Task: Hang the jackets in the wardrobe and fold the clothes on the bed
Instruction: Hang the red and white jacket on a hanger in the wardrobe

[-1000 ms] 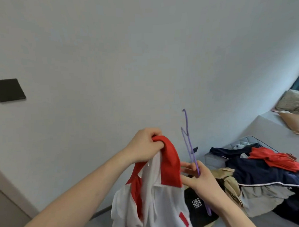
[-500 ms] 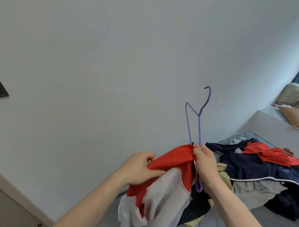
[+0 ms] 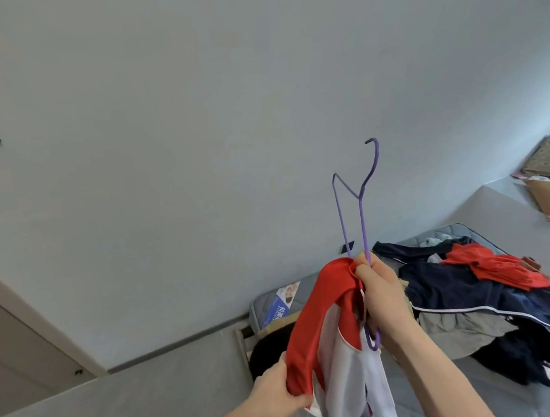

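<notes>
While the right hand [image 3: 383,293] grips the purple wire hanger [image 3: 362,217] against the red-and-white jacket [image 3: 322,316], the left hand [image 3: 275,394] clutches its red sleeve lower down, beside the bed [image 3: 501,217].

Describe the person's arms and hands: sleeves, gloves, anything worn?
Both forearms are bare as far as the picture shows; no sleeve edge is in view. The left hand and right hand wear no gloves. No watch, bracelet or ring is visible on the parts that show. No markings or cables. The upper arms lie outside the picture, so any sleeve there cannot be told.
</notes>
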The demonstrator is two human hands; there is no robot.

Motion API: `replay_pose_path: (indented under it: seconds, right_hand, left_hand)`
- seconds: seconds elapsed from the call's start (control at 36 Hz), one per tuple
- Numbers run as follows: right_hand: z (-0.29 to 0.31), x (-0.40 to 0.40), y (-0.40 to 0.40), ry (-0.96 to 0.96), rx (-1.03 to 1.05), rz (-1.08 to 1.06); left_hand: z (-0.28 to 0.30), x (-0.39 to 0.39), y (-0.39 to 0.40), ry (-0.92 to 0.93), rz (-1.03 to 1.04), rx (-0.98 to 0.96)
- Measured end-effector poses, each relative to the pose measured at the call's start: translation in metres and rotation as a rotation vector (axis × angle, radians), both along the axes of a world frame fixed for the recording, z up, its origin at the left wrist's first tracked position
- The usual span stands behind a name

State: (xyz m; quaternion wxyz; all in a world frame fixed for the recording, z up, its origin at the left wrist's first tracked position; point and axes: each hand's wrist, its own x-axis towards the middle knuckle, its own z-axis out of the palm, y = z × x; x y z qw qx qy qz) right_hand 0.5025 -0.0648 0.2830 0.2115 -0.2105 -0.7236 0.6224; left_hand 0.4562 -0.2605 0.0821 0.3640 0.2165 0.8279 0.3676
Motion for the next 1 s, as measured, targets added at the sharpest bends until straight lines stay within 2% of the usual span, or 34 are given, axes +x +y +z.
replay_pose_path:
  seconds: [0.11, 0.19, 0.31, 0.44, 0.58, 0.69, 0.81, 0.86, 1.0]
  right_hand:
    - [0.007, 0.012, 0.006, 0.036, -0.022, -0.016]
    - [0.006, 0.024, 0.02, 0.036, 0.002, -0.068]
    - [-0.012, 0.035, 0.042, -0.061, 0.087, -0.145]
    - [-0.045, 0.038, 0.062, -0.222, 0.13, -0.216]
    - [-0.057, 0.036, 0.069, -0.284, 0.133, -0.227]
    - [-0.05, 0.033, 0.067, -0.286, 0.184, -0.178]
    - [-0.041, 0.032, 0.068, -0.309, 0.254, -0.109]
    - [-0.035, 0.031, 0.067, -0.31, 0.295, -0.077]
    - [-0.002, 0.036, 0.059, -0.178, 0.221, 0.115]
  left_hand:
    - [-0.011, -0.001, 0.002, -0.035, 0.166, -0.031]
    - [0.0, -0.019, -0.005, -0.122, 0.348, 0.081]
    - [0.035, -0.06, -0.021, -0.203, 0.649, 0.229]
    - [0.105, -0.095, -0.036, -0.292, 0.72, 0.404]
    - [0.171, -0.12, -0.04, -0.302, 0.789, 0.577]
    - [0.214, -0.131, -0.037, -0.295, 0.681, 0.59]
    - [0.247, -0.134, -0.038, 0.024, 0.405, 0.381]
    - [0.259, -0.136, -0.039, 0.071, 0.319, 0.331]
    - [0.282, -0.144, -0.037, 0.204, 0.316, 0.331]
